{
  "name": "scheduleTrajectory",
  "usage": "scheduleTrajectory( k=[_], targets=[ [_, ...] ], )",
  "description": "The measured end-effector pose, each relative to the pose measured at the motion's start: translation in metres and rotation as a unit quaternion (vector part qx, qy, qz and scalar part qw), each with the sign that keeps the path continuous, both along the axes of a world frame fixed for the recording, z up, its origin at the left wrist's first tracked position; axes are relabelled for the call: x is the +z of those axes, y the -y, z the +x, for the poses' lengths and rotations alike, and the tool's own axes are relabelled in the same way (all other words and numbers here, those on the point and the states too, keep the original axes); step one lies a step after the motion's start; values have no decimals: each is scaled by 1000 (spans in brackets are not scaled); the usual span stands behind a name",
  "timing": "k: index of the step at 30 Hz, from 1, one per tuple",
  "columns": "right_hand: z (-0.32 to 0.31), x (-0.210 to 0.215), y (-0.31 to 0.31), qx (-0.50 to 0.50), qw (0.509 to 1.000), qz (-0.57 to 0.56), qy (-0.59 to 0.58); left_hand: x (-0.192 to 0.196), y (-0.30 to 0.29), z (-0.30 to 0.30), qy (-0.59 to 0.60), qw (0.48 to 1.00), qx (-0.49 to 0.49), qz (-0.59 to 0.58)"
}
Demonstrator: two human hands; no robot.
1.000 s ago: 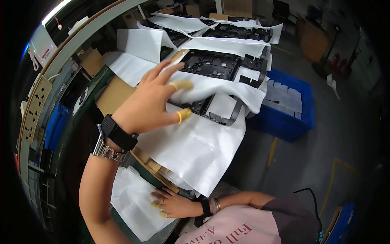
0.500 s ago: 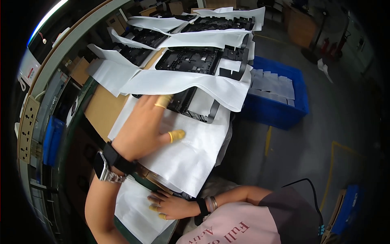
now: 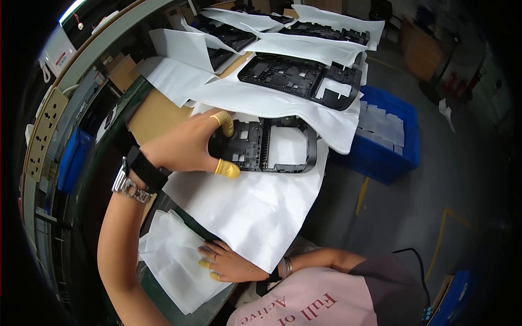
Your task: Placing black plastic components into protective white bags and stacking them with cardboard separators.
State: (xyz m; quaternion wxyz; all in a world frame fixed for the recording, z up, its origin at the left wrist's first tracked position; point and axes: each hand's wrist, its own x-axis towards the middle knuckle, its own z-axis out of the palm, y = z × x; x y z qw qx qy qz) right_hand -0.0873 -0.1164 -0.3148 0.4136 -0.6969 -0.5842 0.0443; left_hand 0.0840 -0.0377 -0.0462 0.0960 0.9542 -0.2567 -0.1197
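Note:
A black plastic frame (image 3: 253, 144) with a large rectangular opening lies on a white sheet (image 3: 255, 217) at the middle of the bench. My left hand (image 3: 190, 142) reaches over its left end, thumb at the near edge and fingers at the far side, gripping it. Yellow finger cots cover the thumb and a finger. Part of the frame's far edge sits under the fold of another white sheet (image 3: 283, 111). Lower down, my right hand (image 3: 231, 263) rests with fingers spread on loose white sheets (image 3: 182, 266); it also wears yellow cots.
Further black frames (image 3: 283, 73) lie between white sheets toward the far end. Brown cardboard (image 3: 157, 117) shows at the left. A blue crate (image 3: 380, 163) of white packets stands on the floor to the right. A socket strip (image 3: 46, 133) runs along the left rail.
My left hand has closed around the left end of the frame, which now shows more fully from under the sheet. My view has shifted; my right hand stays on the loose sheets.

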Motion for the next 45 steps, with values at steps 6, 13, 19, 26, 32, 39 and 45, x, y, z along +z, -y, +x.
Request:
scheduleTrajectory(
  k=[6,13,19,26,32,39,45],
  targets=[
    [6,3,1,-11,1000,1,13,7,-3,27,-1,998,58,-13],
    [5,15,5,15,999,-30,-8,-3,-10,20,102,990,-7,94],
    [1,19,1,51,994,-73,-63,5,-18,-50,-31,979,199,25],
    [14,36,24,79,975,17,-209,-37,-58,-220,66,675,505,-534],
    [9,22,1,8,998,-27,60,-179,-59,-307,186,594,663,-415],
    [10,35,7,26,992,-7,-126,-184,-30,-286,277,660,697,-45],
    [8,68,-4,101,993,55,11,-192,-8,-272,233,735,626,117]
  ],
)
